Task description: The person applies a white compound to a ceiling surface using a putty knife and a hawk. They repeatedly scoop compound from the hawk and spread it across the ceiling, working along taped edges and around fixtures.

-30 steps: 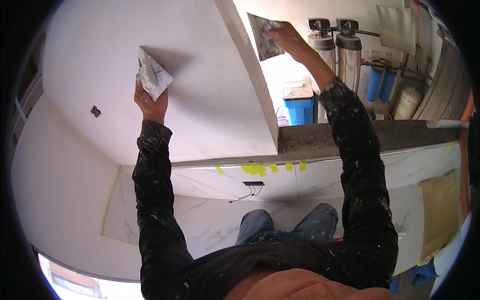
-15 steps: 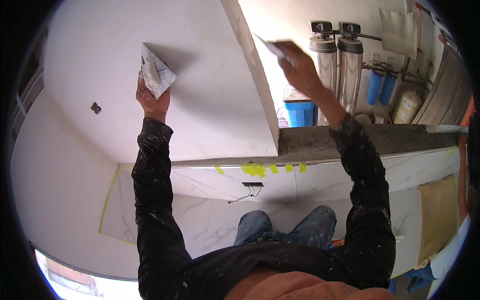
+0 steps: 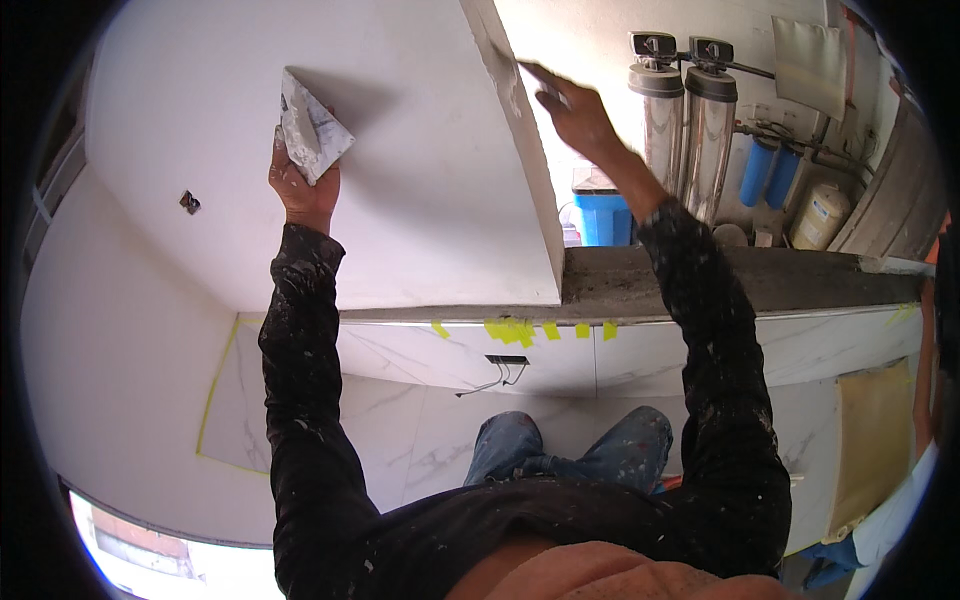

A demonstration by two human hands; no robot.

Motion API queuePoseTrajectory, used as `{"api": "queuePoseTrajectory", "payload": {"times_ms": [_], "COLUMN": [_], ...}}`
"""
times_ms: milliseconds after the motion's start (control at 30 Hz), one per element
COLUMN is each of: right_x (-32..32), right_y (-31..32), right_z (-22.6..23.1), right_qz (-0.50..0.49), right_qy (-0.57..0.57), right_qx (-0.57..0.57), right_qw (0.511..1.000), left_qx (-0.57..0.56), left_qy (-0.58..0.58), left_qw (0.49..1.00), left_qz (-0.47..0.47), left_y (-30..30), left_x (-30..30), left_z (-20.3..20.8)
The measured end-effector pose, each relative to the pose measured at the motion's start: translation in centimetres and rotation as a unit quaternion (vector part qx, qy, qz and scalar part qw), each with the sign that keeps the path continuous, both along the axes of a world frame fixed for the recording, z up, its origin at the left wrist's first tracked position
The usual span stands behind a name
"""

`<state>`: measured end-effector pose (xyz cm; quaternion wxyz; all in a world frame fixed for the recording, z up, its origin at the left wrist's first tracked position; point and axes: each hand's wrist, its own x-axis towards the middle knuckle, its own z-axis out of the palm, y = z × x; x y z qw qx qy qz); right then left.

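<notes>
My left hand (image 3: 308,200) is closed on a flat, four-cornered plate (image 3: 333,138), held up in front of the white wall (image 3: 420,190). A thick heap of white putty (image 3: 300,132) lies along the plate. Over at the wall's rough end face (image 3: 515,110), my right hand (image 3: 588,125) grips a thin-bladed putty knife (image 3: 543,78). The blade's tip is right at the edge of that face; whether it presses on it I cannot tell. Fingers hide most of the handle.
Below the wall end runs a rough cement ledge (image 3: 620,275), above marble-look panels (image 3: 660,350) with yellow tape strips (image 3: 512,331). Wires (image 3: 512,376) hang from a box opening. Two metal filter tanks (image 3: 657,140), blue filter housings (image 3: 757,172) and a blue bin (image 3: 604,218) stand beyond.
My right hand has moved left, bringing the putty knife from open space to the wall's edge. The left hand with the plate has risen slightly in the picture.
</notes>
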<state>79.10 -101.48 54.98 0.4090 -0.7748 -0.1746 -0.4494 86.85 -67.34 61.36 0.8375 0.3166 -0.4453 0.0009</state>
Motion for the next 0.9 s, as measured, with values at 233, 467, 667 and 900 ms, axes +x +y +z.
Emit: {"api": "queuePoseTrajectory", "payload": {"times_ms": [233,467,667,900], "right_x": [-1.8,-0.8,0.2,0.5], "right_y": [-2.9,-2.2,-0.5,1.1], "right_z": [-4.7,11.0,13.8,6.1], "right_qz": [0.010,0.082,0.159,0.003], "right_qy": [0.070,-0.159,-0.167,-0.192], "right_qx": [0.005,-0.034,-0.045,-0.055], "right_qw": [0.997,0.983,0.972,0.980], "left_qx": [0.000,0.008,0.012,0.008], "left_qy": [0.012,0.001,0.028,0.002], "left_qw": [0.999,1.000,0.996,1.000], "left_qz": [0.046,0.017,0.087,-0.013], "left_y": [-0.4,0.1,-0.8,0.4], "left_x": [-0.3,0.1,-0.7,-0.3], "left_z": [-0.1,0.1,0.4,0.2]}}
